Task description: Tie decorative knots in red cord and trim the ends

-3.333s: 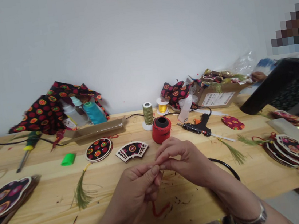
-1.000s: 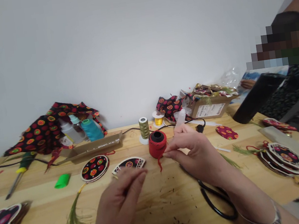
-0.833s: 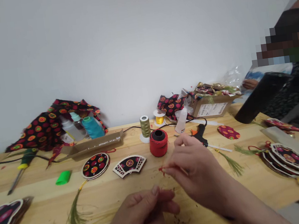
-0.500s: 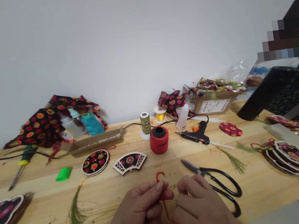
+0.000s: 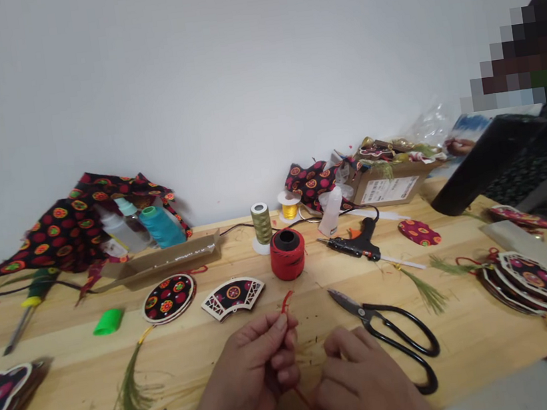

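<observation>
Low in the middle of the view, my left hand pinches a short piece of red cord between thumb and fingers; its curled end sticks up above my fingertips. My right hand is curled close beside it, and the cord runs down between the two hands; its grip on the lower end is mostly hidden. A spool of red cord stands on the wooden table just beyond my hands. Black-handled scissors lie flat to the right of my right hand.
A fan-shaped ornament, a round one, a green clip, a glue gun, thread spools, a feather, patterned fabric and a cardboard box lie about. Another person sits at the right.
My right hand pulled a length of cord from the red spool and drew back to my left hand, which took hold of it. The scissors now lie uncovered on the table.
</observation>
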